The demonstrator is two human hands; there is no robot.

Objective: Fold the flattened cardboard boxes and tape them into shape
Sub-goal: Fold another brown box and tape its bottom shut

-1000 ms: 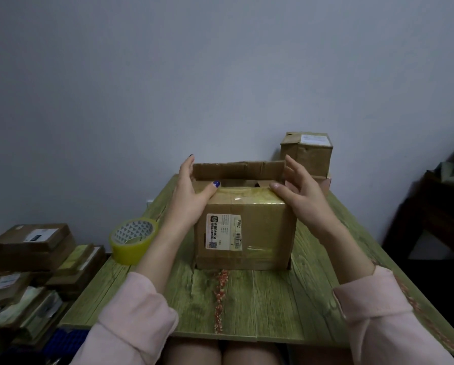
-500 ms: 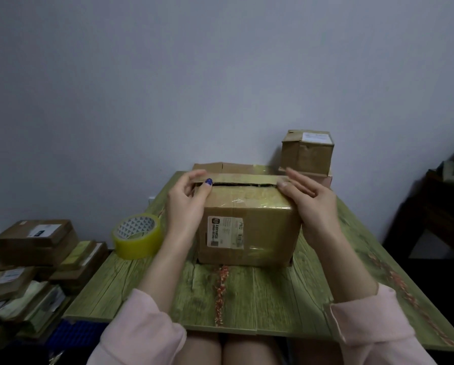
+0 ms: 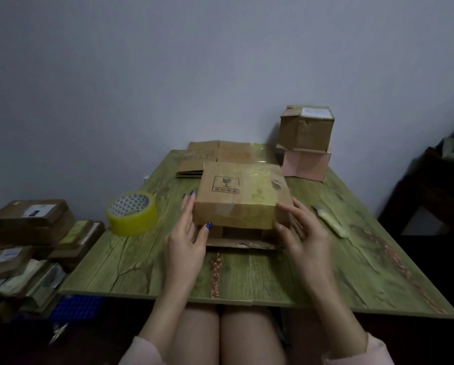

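Cardboard box (image 3: 240, 196) on table (image 3: 141, 262), between left hand (image 3: 186, 243), right hand (image 3: 308, 241)

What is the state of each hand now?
Left hand: open, flat against the box side.
Right hand: open, touching the box.

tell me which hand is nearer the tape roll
Left. The left hand touches the box on the side facing the tape roll; the right hand is on the far side of the box.
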